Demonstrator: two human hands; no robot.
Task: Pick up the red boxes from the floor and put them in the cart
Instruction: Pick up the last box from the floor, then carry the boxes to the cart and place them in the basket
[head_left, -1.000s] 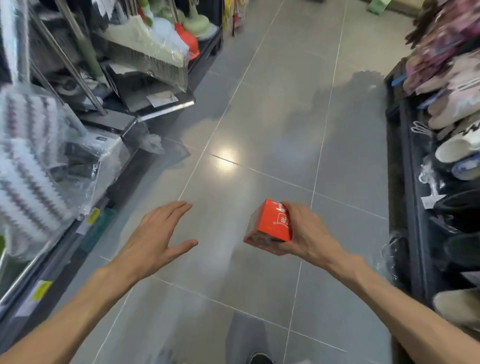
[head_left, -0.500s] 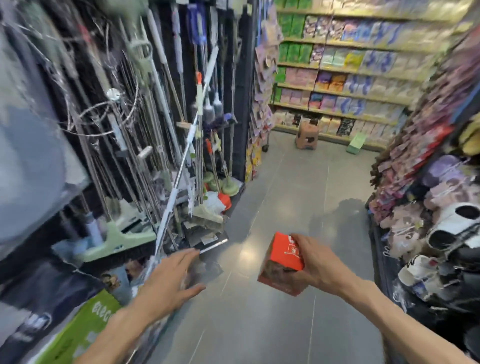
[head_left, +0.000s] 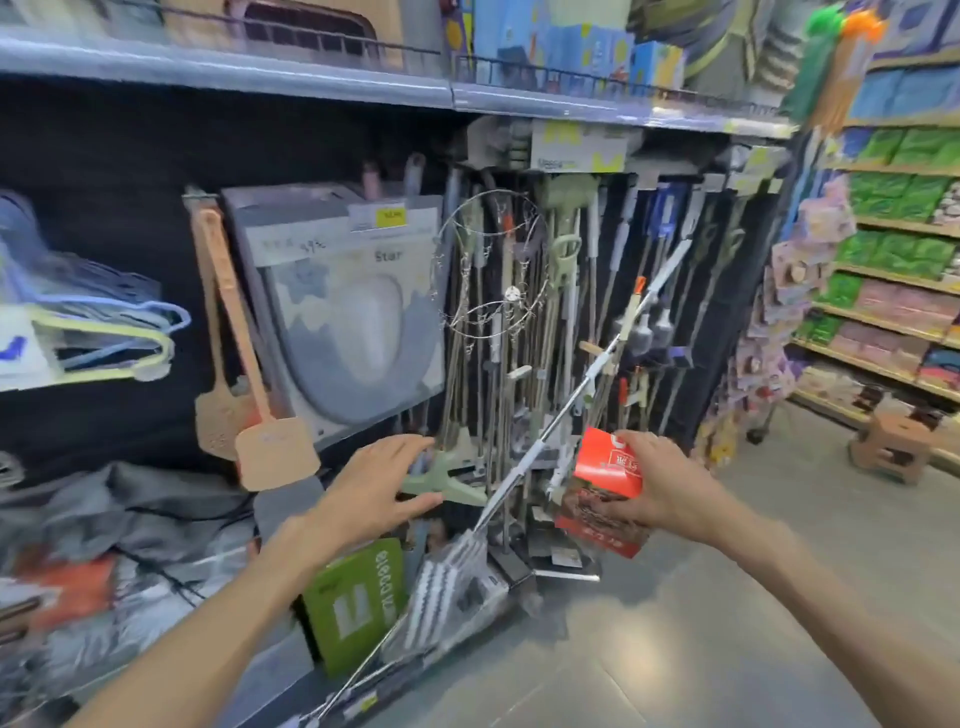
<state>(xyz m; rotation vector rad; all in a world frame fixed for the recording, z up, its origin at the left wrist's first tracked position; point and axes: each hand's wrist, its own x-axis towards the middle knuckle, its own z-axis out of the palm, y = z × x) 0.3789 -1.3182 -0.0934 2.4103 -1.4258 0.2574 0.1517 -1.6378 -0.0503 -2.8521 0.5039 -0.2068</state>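
My right hand (head_left: 662, 488) grips a red box (head_left: 602, 493) from its right side, holding it in the air at about waist height in front of the shelving. The box has a red top with white print and a dark picture on its lower face. My left hand (head_left: 376, 488) is held out flat beside it, fingers spread, holding nothing. No cart is in view, and no other red box shows on the floor.
A tall shelf unit (head_left: 363, 88) of hanging mops, brushes and hangers fills the left and centre. A long mop handle (head_left: 587, 384) leans out toward the aisle. A green package (head_left: 358, 603) stands at floor level. A brown stool (head_left: 891, 447) sits on the grey tiled floor (head_left: 727, 623) at right.
The view has swung up from the floor and turned left toward the shelves. My right hand keeps hold of the red box; my left hand stays open.
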